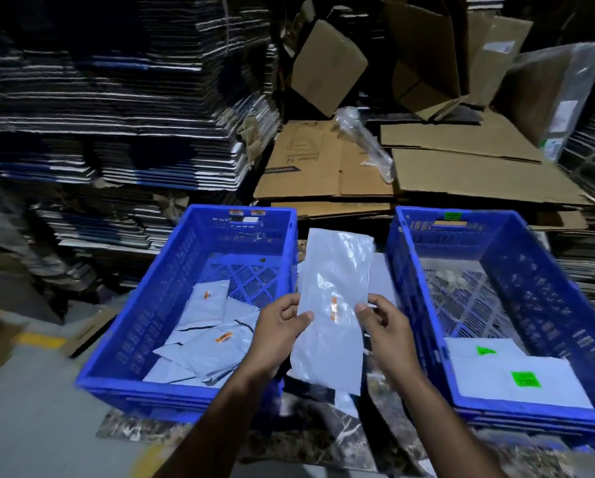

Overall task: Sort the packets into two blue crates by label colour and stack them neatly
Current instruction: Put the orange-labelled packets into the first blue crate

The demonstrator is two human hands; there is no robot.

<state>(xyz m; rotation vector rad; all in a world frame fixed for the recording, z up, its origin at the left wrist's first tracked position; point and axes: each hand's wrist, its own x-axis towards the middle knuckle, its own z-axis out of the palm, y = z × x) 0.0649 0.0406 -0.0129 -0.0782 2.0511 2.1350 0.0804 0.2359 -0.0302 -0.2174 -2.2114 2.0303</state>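
Tall stacks of flattened dark cardboard sheets fill the background on the left; flat brown corrugated cartons lie heaped behind the crates, with a crumpled clear plastic wrap on top of them. Two blue perforated plastic crates stand side by side, apart, on a dark marbled mat; the left blue crate holds a loose pile of pale grey packets with orange labels, overlapping at angles toward its near end; the right blue crate holds flat white packets with green labels at its near end, and carries a green sticker on its far rim. Between the crates, both hands hold up a long pale grey plastic packet with small orange labels, upright and slightly tilted; the left hand pinches its left edge, thumb on the front face; the right hand pinches its right edge the same way. More grey packets lie in the gap beneath it.
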